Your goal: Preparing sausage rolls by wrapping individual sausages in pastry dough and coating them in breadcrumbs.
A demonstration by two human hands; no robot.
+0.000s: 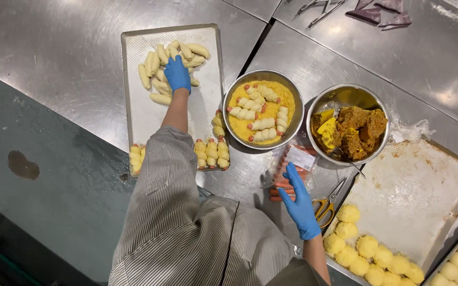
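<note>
Closest to you is your own striped sleeve (186, 233), which covers the near edge of the baking tray (133, 69) and hides part of the row of crumbed rolls (211, 152) lined up there. Your left hand (177, 74), in a blue glove, lies palm down on the heap of pale dough-wrapped sausages (160, 61) at the far end of that tray; the fingers are curled over the pile, but you cannot tell whether they grip one piece or only rest on it. The pieces in that heap point every way, most with their long axis running roughly toward the far edge.

Your right hand (299, 198), also gloved in blue, is stretched out flat with fingers together on the opened pack of sausages (292, 169), which lies on the steel table (54, 47) between the two bowls and your body. The sausages in it lie side by side, long axis running left to right; the glove hides most of them, and the plastic film blurs the rest.

Just beyond the pack stands the steel bowl of yellow crumbs (263, 108) with several wrapped sausages lying in it, and beside it a second steel bowl holding a brown and yellow filling (352, 130). Yellow-handled scissors (327, 204) lie right of your hand, touching the edge of the right-hand tray (414, 185), where round crumbed balls (367, 246) sit along the near side, cut off by the frame's bottom edge.
</note>
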